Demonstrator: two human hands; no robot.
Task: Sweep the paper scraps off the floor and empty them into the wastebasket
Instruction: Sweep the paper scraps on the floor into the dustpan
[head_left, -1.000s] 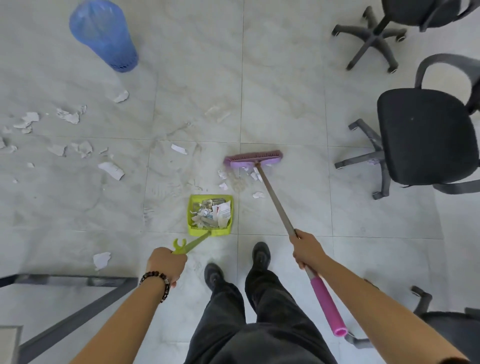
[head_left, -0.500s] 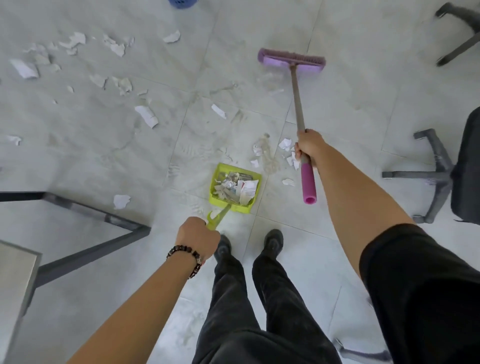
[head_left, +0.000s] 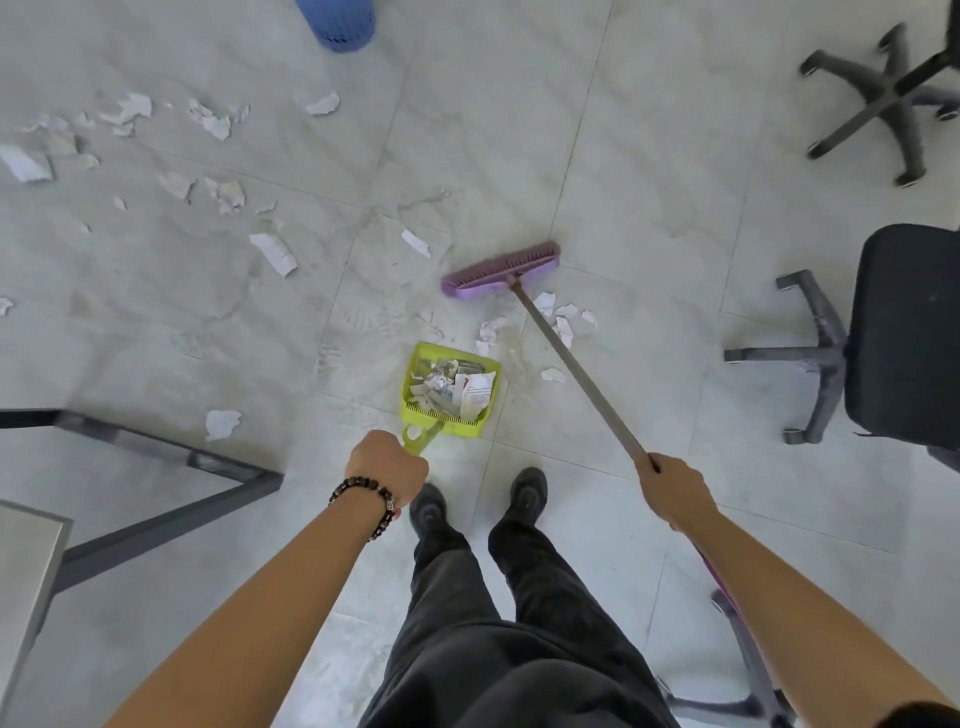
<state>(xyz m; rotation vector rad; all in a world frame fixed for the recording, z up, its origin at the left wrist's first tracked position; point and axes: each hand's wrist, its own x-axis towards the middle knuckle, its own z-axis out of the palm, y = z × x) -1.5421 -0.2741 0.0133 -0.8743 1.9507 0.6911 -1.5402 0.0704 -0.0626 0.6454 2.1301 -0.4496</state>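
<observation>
My left hand (head_left: 388, 464) grips the handle of a lime-green dustpan (head_left: 451, 388) that rests on the floor in front of my feet, holding several paper scraps. My right hand (head_left: 671, 486) grips the grey shaft of a purple broom (head_left: 502, 270), whose head sits on the tiles beyond the pan. A small cluster of white scraps (head_left: 557, 318) lies between broom head and pan, to the pan's right. More scraps (head_left: 218, 124) are scattered across the far left floor. The blue wastebasket (head_left: 337, 20) stands at the top edge, partly cut off.
A black office chair (head_left: 904, 338) stands at the right, another chair base (head_left: 883, 98) at top right. A grey metal table leg frame (head_left: 171, 457) and a tabletop corner (head_left: 26, 561) are at the left. A single scrap (head_left: 222, 423) lies near the frame.
The broom head was pushed far out half a second ago; it has now come back toward the pan, behind the small scrap cluster. My right hand has slid back along the shaft. The dustpan stays put.
</observation>
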